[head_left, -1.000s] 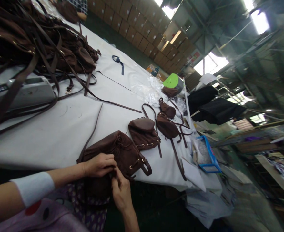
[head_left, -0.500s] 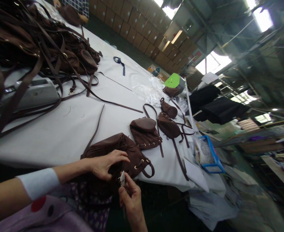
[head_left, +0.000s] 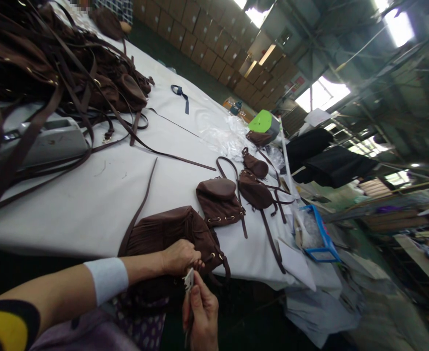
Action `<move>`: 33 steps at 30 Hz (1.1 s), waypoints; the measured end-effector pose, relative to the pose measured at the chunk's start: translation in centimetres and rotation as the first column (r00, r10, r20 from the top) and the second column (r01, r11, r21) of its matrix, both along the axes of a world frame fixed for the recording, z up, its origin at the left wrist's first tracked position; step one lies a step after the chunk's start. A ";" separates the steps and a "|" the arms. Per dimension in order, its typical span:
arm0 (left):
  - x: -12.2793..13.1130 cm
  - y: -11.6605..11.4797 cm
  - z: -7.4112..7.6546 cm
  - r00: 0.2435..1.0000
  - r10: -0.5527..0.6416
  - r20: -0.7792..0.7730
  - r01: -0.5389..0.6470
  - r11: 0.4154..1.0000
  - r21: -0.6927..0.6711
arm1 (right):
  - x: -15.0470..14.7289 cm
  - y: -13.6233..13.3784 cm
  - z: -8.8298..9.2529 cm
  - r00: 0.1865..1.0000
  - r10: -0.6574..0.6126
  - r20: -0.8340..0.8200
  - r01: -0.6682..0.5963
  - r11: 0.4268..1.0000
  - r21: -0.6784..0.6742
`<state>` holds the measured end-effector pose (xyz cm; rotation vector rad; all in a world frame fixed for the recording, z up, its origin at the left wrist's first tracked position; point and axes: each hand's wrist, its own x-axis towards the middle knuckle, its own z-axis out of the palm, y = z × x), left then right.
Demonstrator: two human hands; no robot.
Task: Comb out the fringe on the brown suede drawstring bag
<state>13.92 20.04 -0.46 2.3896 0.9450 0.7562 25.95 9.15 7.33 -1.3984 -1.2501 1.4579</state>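
Note:
A brown suede drawstring bag (head_left: 166, 231) lies at the near edge of the white table (head_left: 101, 195). My left hand (head_left: 180, 256), with a white wristband on the forearm, is curled shut on the bag's lower edge near its gold eyelets. Just below it, my right hand (head_left: 202, 312) pinches a small white tag (head_left: 188, 280) and holds it upright against the bag. A long brown strap (head_left: 141, 200) runs from the bag up across the table.
Several more small brown bags (head_left: 220, 200) lie in a row to the right. A heap of brown bags and straps (head_left: 53, 63) fills the far left over a grey machine (head_left: 49, 139). A blue tray (head_left: 319, 234), clear plastic wrap and stacked cartons lie beyond.
My left hand went from lying spread on the bag to gripping its lower edge. My right hand drew out a white tag and raised it to the bag.

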 end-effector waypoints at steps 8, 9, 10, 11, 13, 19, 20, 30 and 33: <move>0.5 4.6 0.2 0.996 0.093 0.001 -0.092 0.985 -0.149 | 0.2 -1.3 3.0 0.996 0.033 0.082 -0.053 0.967 0.248; 0.5 5.4 0.6 0.995 0.095 0.011 -0.092 0.984 -0.153 | 0.0 -1.1 3.4 0.997 -0.001 0.072 -0.013 0.979 0.202; 0.4 6.0 0.9 0.995 0.095 0.020 -0.091 0.984 -0.155 | -0.3 -0.8 3.6 0.997 -0.043 0.060 0.034 0.989 0.144; 0.4 6.5 1.4 0.995 0.092 0.027 -0.087 0.984 -0.154 | -0.6 -0.4 3.7 0.996 -0.073 0.050 0.068 0.993 0.092; 0.0 6.9 2.3 0.996 0.083 0.035 -0.077 0.987 -0.143 | -1.2 0.5 3.2 0.996 -0.080 0.050 0.078 0.996 0.041; -4.6 3.2 3.8 0.991 0.136 0.002 -0.136 0.991 -0.008 | -1.9 3.2 -0.8 0.976 -0.199 0.090 0.194 0.979 0.055; -5.6 2.2 3.6 0.987 0.160 -0.013 -0.160 0.987 0.021 | -1.8 3.6 -1.3 0.968 -0.230 0.101 0.225 0.972 0.061; -8.7 -2.1 -0.4 0.965 0.134 0.227 -0.195 0.942 0.274 | -0.9 7.7 -0.8 0.848 -0.196 0.493 0.073 0.963 0.259; -8.4 -1.9 -0.1 0.923 0.072 0.377 -0.180 0.949 0.259 | -1.9 7.7 -0.8 0.697 -0.120 0.707 -0.188 0.921 0.341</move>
